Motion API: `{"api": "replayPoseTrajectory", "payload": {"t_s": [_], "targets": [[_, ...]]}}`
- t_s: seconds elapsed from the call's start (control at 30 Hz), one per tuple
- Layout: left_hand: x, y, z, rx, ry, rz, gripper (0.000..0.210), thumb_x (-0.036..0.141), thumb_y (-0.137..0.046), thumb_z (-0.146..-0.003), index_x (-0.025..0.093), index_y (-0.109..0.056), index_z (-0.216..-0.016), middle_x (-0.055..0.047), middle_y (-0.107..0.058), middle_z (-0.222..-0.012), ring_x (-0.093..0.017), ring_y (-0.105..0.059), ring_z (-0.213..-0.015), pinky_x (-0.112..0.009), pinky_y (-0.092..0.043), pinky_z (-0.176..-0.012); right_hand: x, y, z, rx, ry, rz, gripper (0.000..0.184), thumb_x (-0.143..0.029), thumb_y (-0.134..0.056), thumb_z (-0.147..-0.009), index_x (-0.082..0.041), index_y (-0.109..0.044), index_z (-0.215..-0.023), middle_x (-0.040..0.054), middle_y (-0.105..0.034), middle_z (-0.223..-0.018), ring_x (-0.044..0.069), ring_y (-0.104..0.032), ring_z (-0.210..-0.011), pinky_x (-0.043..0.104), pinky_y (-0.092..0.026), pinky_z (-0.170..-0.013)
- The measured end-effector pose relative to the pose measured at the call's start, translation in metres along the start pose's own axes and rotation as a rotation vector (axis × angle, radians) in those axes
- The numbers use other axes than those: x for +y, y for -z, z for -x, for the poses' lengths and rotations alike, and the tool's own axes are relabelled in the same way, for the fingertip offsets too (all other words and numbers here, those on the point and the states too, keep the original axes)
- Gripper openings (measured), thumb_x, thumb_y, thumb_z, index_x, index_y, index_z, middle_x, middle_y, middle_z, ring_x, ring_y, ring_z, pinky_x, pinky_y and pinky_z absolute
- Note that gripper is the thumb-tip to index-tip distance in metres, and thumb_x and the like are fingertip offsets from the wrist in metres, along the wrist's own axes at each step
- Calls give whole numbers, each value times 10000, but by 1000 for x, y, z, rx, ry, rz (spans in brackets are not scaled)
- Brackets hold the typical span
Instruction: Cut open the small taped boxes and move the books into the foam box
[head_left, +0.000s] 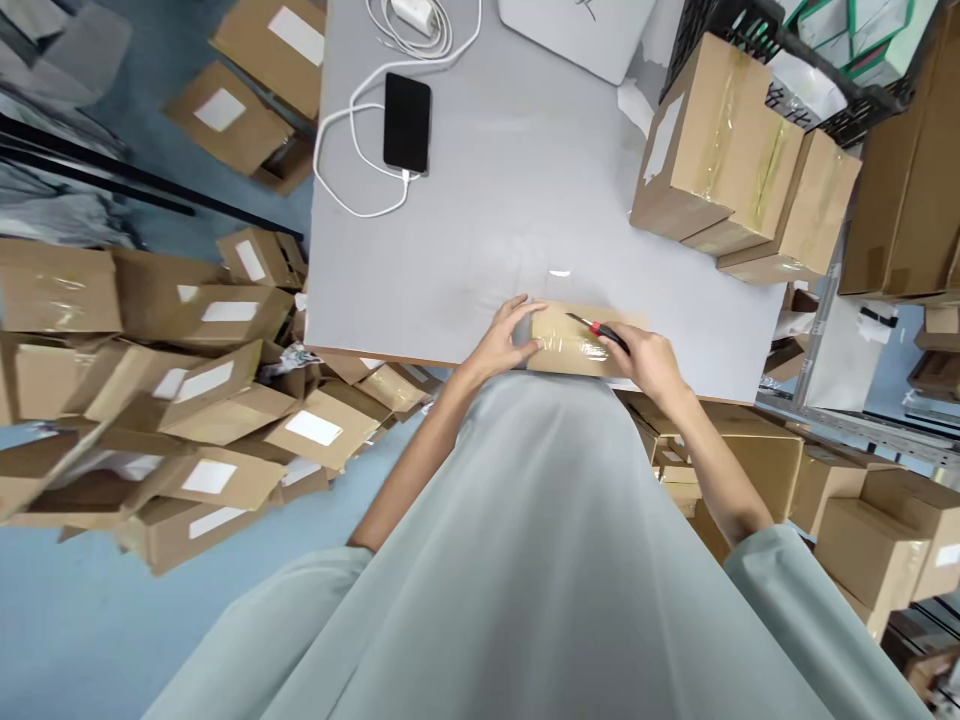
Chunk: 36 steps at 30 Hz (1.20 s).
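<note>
A small taped cardboard box (574,352) lies at the front edge of the grey table (480,190), right against my body. My left hand (501,342) grips its left end, thumb and fingers spread along that side. In my right hand (651,358) is a utility knife (598,329) with a red and black handle. Its blade points left, just over the taped top of the box. Whether the blade touches the tape, I cannot tell. Shiny clear tape runs along the box's top.
A black phone (407,123) on a white cable (352,110) lies at the back left, near a silver laptop (577,35). Several taped boxes (712,140) stand at the right beside a black crate (862,95). Opened cartons (217,390) pile up on the floor at left.
</note>
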<state>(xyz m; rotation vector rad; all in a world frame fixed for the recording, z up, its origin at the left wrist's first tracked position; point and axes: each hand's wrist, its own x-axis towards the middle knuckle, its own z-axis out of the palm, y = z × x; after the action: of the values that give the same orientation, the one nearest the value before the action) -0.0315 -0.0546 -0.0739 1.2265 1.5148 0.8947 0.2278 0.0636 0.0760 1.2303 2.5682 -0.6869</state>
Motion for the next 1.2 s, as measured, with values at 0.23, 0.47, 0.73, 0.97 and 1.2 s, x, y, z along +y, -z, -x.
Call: {"api": "replayPoseTrajectory", "payload": {"t_s": [0.23,0.47,0.73,0.97,1.2], "targets": [[-3,1,2,-51,0,97,892,672,-751,-923,267,-491,-1675,-160,-407,-1761,-376,-371,-1656,-557,-380,-1338,-45,20,-27,-303,112,260,429,-446,-382,-1207,-257,-667,-1468,102,-832,-1267,270,-782,-1082,309,-460,-779],[1,4,2,-81,-15,174,942,751,-739,-915,286,-476,-1691,-149,-425,-1755,-394,-386,-1645,-571,-375,-1341,-60,13,-36,-416,72,404,456,-470,-335,-1209,-258,-638,-1477,120,-815,-1266,288,-782,-1058,334,-475,-788],[-10,0,-2,-115,8,206,932,700,-753,-913,306,-456,-1704,-138,-364,-1785,-394,-307,-1690,-578,-367,-1348,-81,13,-43,-514,7,508,474,-435,-261,-1213,-235,-544,-1536,154,-797,-1240,297,-796,-1024,357,-519,-815],[-16,0,0,-144,6,182,820,516,-759,-940,352,-470,-1690,-107,-357,-1769,-360,-347,-1678,-544,-372,-1355,-112,24,-46,-625,-14,634,436,-96,-343,-1124,-161,-497,-1528,193,-772,-1232,287,-806,-1055,348,-564,-848],[-9,9,0,-187,11,159,792,432,-764,-949,367,-478,-1685,-96,-342,-1773,-360,-435,-1624,-512,-431,-1321,-149,34,-62,-707,-37,698,436,-29,-323,-1087,-89,-518,-1472,232,-772,-1185,302,-808,-1092,355,-595,-836]]}}
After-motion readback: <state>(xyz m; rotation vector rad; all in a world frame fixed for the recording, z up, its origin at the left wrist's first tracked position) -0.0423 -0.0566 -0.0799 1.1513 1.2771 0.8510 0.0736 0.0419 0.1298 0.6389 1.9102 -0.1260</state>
